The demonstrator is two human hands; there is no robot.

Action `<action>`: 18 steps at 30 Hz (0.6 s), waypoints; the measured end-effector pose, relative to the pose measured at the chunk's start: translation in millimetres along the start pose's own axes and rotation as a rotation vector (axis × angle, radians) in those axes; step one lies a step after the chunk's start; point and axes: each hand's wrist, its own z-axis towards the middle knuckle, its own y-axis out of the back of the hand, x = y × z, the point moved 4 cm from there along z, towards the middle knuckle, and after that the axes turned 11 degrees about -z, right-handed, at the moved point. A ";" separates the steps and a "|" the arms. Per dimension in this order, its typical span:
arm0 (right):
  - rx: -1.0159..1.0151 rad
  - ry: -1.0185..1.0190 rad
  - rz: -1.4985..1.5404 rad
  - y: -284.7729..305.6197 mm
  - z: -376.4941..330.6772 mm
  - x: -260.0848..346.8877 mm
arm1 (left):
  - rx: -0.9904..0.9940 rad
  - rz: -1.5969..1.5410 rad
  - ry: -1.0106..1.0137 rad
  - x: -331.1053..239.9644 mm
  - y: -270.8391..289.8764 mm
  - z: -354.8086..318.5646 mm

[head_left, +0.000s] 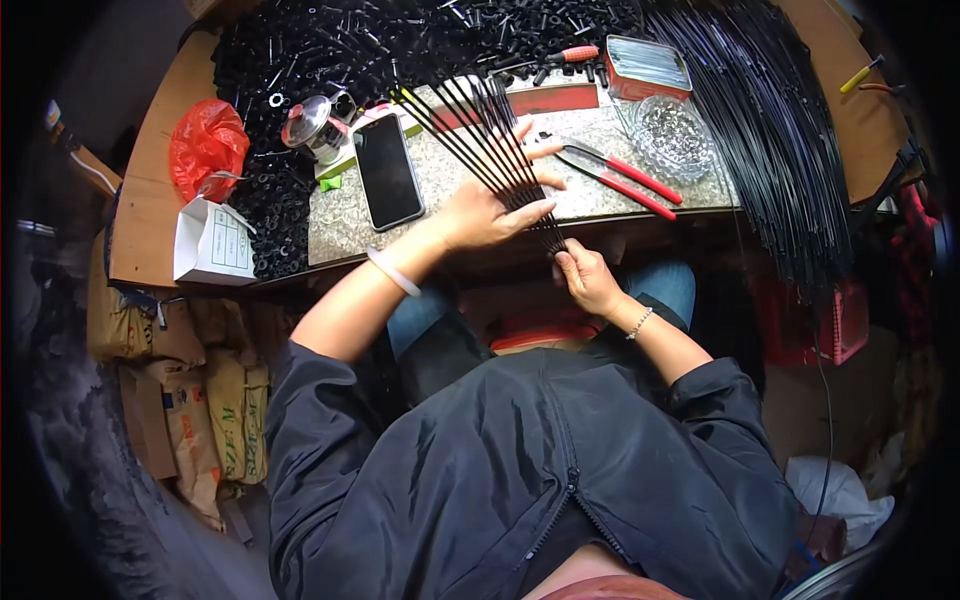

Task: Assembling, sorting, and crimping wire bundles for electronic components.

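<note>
- Running obliquely from lower right to upper left, the long axis of the fanned bundle of slim black rods (518, 182) is noted; the rods are gathered at the near end and spread at the far end, where pale yellowish tips are seen on some.
- Key relation: the free length is pointed up and left from the right hand (590, 280), by which the gathered end is held; the left hand (485, 212) is placed farther up the rods, and is therefore nearer the spread part.
- Right grip: closed on the gathered end, thumb uppermost, just beyond the front edge of the brown wooden worktop (145, 220); the forearm is angled up and left from the sleeve.
- Left grip: fingers spread toward the right, rods crossing in front of the palm, thumb laid across them; whether any pressure is applied cannot be told. The forearm is slanted up and right.
- Position: the bundle is held over the grey speckled slab (340, 228), between the black flat smartphone (388, 172) at left and the red-handled metal pliers (620, 187) at right.
- The pliers are found just beside the left fingertips; no hold on them is seen.
</note>
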 end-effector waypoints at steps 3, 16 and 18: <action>-0.045 0.074 -0.370 12.0 -1.4 12.9 | 0.105 0.149 -0.034 4.2 -16.2 -14.0; -0.275 0.073 -0.988 207.8 165.9 19.4 | 0.246 0.401 0.009 -4.6 -28.1 -27.0; -0.212 0.023 -1.049 210.5 185.4 -0.5 | 0.249 0.454 0.005 -9.9 -25.9 -23.8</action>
